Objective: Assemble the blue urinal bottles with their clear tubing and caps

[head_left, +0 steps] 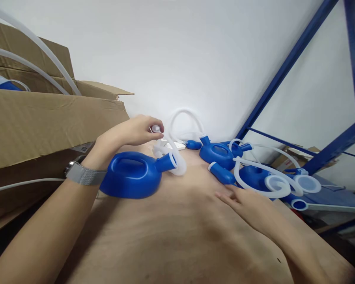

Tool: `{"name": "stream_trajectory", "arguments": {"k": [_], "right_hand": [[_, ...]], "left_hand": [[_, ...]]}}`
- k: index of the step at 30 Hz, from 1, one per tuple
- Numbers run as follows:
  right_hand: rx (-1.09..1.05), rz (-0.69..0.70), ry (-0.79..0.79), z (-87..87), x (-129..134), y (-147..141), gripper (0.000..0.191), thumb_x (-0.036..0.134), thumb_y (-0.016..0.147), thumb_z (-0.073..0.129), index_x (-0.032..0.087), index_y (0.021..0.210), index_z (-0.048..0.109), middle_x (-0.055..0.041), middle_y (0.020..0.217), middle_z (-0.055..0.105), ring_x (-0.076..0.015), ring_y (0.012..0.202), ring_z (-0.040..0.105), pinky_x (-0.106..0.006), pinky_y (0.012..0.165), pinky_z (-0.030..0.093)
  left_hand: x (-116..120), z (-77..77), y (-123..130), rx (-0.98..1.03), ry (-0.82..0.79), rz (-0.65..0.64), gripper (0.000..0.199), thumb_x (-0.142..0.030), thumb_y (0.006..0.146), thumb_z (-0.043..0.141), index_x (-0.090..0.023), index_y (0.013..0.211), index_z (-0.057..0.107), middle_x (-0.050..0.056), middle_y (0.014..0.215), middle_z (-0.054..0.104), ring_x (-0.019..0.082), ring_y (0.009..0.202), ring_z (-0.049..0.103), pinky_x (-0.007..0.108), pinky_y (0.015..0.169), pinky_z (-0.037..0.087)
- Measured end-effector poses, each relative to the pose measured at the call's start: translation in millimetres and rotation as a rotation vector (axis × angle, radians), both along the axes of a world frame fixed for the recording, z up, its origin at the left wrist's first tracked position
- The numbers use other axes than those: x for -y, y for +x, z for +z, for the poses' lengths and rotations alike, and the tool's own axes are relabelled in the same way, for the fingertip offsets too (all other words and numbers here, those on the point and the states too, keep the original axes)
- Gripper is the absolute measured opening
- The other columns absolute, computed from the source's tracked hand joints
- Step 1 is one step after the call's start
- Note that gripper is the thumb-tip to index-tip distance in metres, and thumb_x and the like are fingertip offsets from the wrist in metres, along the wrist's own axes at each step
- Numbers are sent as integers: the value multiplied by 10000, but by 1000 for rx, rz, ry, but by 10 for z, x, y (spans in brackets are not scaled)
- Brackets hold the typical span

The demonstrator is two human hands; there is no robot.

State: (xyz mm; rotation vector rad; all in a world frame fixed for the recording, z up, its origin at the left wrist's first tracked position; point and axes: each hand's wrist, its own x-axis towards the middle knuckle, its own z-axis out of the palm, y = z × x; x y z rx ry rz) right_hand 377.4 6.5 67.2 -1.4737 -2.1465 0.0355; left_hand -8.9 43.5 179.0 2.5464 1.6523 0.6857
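My left hand, with a watch on its wrist, is closed on a translucent cap above the table. Just below it a blue bottle lies on its side, its open neck facing right. A white tube curves behind that neck. To the right my right hand is spread low over the tabletop, holding nothing, close to a blue bottle with a pale-rimmed opening. Beyond stands another blue bottle with a looping tube at its neck.
At the left is a large cardboard box with tubes rising from it. More blue bottles and coiled tubes crowd the right of the wooden table. A blue metal frame rises at the right, and a white wall stands behind.
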Motion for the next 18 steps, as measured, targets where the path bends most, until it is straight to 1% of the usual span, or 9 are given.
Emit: {"name": "stream_trajectory", "arguments": {"k": [2,3,5,7,9,11,12,15,18], "right_hand": [[-21,97,-132,261,103,-317,534,644,921,624,313,1333,702,-122,1058,808,-387,913,777,-513,783,619],[-79,141,-145,383,84,-480,558,629,957,585,324,1422,633,-114,1190,782,-374,1031,762,-506,857,611],[-220,196,-145,562,-93,-774,604,619,988,545,313,1509,538,-108,1386,694,-356,1235,686,-530,1026,547],[-393,188,-200,628,-398,-996,688,608,983,565,272,1571,443,-128,1501,604,-336,1367,594,-537,1130,472],[-593,192,-315,596,-722,-1140,785,545,973,616,234,1626,313,-146,1490,609,-299,1365,599,-498,1133,481],[-771,224,-441,518,-969,-1212,727,495,980,608,232,1602,341,-139,1396,679,-277,1225,692,-461,1025,566],[-843,247,-464,481,-1048,-1223,693,461,972,616,236,1580,370,-125,1340,712,-263,1145,726,-434,965,597],[-996,315,-426,438,-1131,-1168,655,363,918,665,253,1521,435,-77,1230,755,-214,996,751,-350,845,624],[-1070,351,-367,525,-1108,-1027,630,294,874,682,239,1470,487,-59,1176,759,-187,990,737,-302,836,612]], "left_hand": [[-14,-35,74,-3,55,-15,368,-432,962,508,-212,1157,730,58,1018,759,226,893,662,288,761,441],[-16,-58,127,-10,81,-30,369,-428,982,490,-211,1169,722,64,1026,759,228,899,667,291,760,440],[-5,-109,263,-34,146,-66,371,-426,1012,467,-219,1207,704,72,1060,754,236,926,675,299,758,437],[29,-161,421,-78,214,-109,368,-430,1036,450,-242,1243,690,70,1103,740,244,951,678,304,747,433],[74,-208,574,-132,238,-144,374,-432,1056,432,-269,1302,661,69,1161,719,248,970,681,304,733,436],[115,-243,694,-185,220,-144,399,-417,1063,435,-273,1398,599,83,1228,699,259,998,686,308,736,452],[129,-257,735,-200,196,-157,415,-406,1064,440,-277,1439,564,84,1262,690,262,1021,686,310,752,464],[132,-290,779,-200,123,-224,482,-423,1072,426,-305,1538,458,73,1398,640,258,1128,670,320,863,490],[71,-348,745,-216,49,-248,559,-466,1066,418,-293,1596,385,85,1545,538,270,1297,599,332,1014,463]]}}
